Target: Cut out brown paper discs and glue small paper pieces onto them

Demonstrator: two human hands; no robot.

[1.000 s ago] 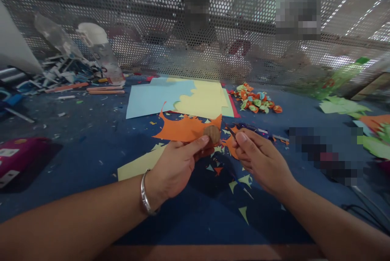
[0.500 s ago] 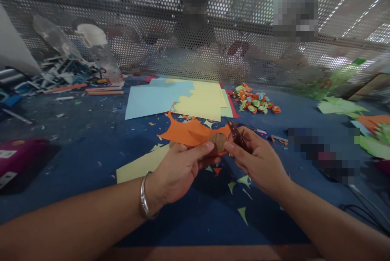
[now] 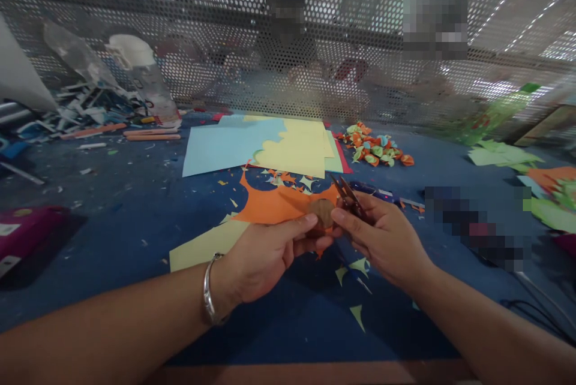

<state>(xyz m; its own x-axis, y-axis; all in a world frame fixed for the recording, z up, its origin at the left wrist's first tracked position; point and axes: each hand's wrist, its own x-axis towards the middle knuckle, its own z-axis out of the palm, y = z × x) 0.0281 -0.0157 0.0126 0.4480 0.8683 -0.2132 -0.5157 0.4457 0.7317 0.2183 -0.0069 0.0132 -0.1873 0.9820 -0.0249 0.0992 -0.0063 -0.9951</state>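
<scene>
My left hand [image 3: 272,253], with a silver bangle at the wrist, pinches a sheet of orange paper [image 3: 272,202] that has scalloped cut edges. A round brown disc [image 3: 322,212] lies flat against the paper, my left thumb pressing on its edge. In my right hand [image 3: 382,232] is a pair of dark scissors [image 3: 348,193], blades apart and pointing up and away from me. The right thumb and a fingertip also touch the right side of the disc and paper. Under my left forearm lies a pale yellow sheet [image 3: 211,241].
Blue and yellow sheets [image 3: 299,148] lie ahead on the blue table. Beyond my right hand is a heap of small folded paper pieces [image 3: 378,148]. Green scraps [image 3: 357,316] are scattered nearby. A bottle [image 3: 150,85] stands back left, before a perforated metal screen [image 3: 216,31].
The scissor blades have spread further apart. The orange paper has turned slightly and sits a little lower, along with the disc. Both hands stay close together.
</scene>
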